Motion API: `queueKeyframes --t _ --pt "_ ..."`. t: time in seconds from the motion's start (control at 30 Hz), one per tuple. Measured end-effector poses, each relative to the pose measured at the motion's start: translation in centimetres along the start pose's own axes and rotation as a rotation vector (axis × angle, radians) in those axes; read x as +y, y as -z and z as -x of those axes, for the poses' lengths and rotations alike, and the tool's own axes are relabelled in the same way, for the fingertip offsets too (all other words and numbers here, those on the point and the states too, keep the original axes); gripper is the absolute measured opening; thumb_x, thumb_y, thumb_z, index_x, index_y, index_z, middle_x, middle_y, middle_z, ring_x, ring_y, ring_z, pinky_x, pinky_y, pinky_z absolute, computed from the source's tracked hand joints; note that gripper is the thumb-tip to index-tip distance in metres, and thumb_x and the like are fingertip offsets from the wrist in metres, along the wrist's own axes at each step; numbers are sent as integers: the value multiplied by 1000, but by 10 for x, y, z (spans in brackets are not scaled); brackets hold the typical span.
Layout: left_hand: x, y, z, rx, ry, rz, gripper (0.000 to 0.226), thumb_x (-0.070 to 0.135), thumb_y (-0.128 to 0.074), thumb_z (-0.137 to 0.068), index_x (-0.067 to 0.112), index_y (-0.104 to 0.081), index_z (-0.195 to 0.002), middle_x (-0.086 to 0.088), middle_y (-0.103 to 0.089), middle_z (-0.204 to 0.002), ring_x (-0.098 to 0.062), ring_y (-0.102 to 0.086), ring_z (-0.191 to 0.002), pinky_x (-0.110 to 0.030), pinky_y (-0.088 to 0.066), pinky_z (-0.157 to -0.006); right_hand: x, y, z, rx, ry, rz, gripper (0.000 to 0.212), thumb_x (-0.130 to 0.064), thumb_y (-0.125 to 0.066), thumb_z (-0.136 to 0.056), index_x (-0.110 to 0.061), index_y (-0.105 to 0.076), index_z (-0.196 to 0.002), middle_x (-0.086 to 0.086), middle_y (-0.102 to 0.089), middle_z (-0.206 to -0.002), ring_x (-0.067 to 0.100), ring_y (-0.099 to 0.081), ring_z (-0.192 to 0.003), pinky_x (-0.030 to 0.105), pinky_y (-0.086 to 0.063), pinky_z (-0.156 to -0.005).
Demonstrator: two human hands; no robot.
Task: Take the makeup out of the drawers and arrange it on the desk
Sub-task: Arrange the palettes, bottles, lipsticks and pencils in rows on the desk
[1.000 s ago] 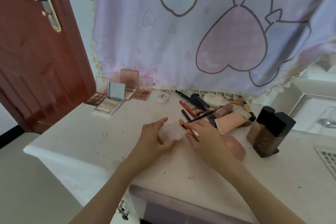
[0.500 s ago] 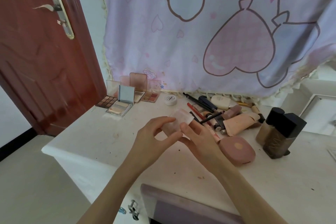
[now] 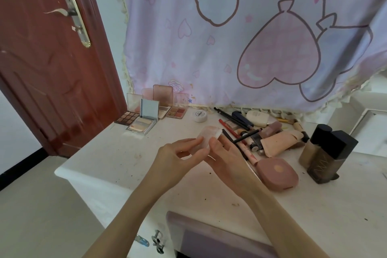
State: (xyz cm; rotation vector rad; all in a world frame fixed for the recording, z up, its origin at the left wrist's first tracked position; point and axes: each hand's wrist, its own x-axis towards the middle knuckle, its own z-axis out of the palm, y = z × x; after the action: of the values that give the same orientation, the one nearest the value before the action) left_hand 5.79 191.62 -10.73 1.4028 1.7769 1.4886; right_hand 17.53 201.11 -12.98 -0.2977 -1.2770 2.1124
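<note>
Hands [image 3: 180,153] [image 3: 225,157] both pinched the translucent pink compact [image 3: 206,138] above the table [image 3: 117,159]. I judged a level set-down beside the open palettes [image 3: 144,115] best.

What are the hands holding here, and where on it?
Both hands, left and right, hold a small translucent pink case by its near lower edge, above the desk.

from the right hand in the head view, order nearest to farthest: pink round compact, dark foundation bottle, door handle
Measured from the right hand:
1. Pink round compact, just to its right on the desk.
2. Dark foundation bottle, farther right, standing upright.
3. Door handle, far upper left on the red door.
</note>
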Motion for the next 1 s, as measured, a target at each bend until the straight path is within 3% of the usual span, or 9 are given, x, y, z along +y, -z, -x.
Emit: queueKeyframes --t 0.13,0.27,0.43,0.63,0.7,0.77,0.9,1.0 --pt "-7 24 -8 -26 51 -49 26 34 -69 -76 32 -69 -101 17 -68 -104 7 -62 -93 -8 -46 -82 15 0 -10 15 -76 -23 50 -25 -61 -80 -3 -49 -123 14 -66 -108 27 -61 -104 34 -49 -93" --pt "-7 44 -17 -89 99 -115 34 51 -64 -70 37 -68 -101 26 -67 -96 8 -61 -95 -14 -47 -88 25 -7 -23 66 -150 -42 62 -30 -61 -75 0 -47 -128 20 -58 -117 27 -59 -104 35 -49 -94" --pt "-4 60 -41 11 72 -360 23 51 -57 -81 39 -70 -96 20 -69 -92 1 -63 -85 -11 -45 -73 31 -21 -44 144 -290 -175 55 -46 -56 -75 -8 -56 -114 16 -64 -109 26 -62 -97 34 -54 -79" --pt "-6 76 -75 194 -11 -503 29 31 -53 -91 13 -69 -75 -3 -58 -70 -18 -50 -69 -22 -34 -61 41 -29 -75 169 -368 -310 36 -38 -41 -97 -11 -60 -110 14 -67 -105 29 -62 -100 41 -52 -85" --pt "-9 78 -89 201 -29 -532 26 26 -55 -91 8 -71 -84 -3 -58 -75 -15 -50 -73 -23 -35 -65 47 -34 -86 199 -388 -363 34 -32 -39 -99 -6 -56 -111 17 -63 -103 32 -60 -97 44 -51 -84" --pt "-14 80 -102 199 -39 -540 19 21 -56 -91 13 -72 -98 2 -65 -87 -12 -56 -81 -14 -36 -67 50 -36 -99 206 -390 -416 32 -28 -39 -100 -2 -51 -115 20 -59 -99 33 -59 -87 44 -51 -77" --pt "-29 89 -116 202 -20 -476 23 13 -54 -91 16 -67 -110 5 -63 -104 -8 -57 -91 2 -35 -71 55 -31 -125 140 -361 -343 22 -13 -38 -100 -13 -48 -120 18 -53 -118 31 -58 -91 40 -53 -72" --pt "-50 96 -112 189 49 -449 29 19 -62 -87 19 -63 -115 4 -62 -112 -7 -57 -97 -1 -38 -75 58 -24 -137 92 -350 -294 18 -5 -39 -98 -15 -50 -109 16 -58 -113 31 -61 -93 38 -54 -71"
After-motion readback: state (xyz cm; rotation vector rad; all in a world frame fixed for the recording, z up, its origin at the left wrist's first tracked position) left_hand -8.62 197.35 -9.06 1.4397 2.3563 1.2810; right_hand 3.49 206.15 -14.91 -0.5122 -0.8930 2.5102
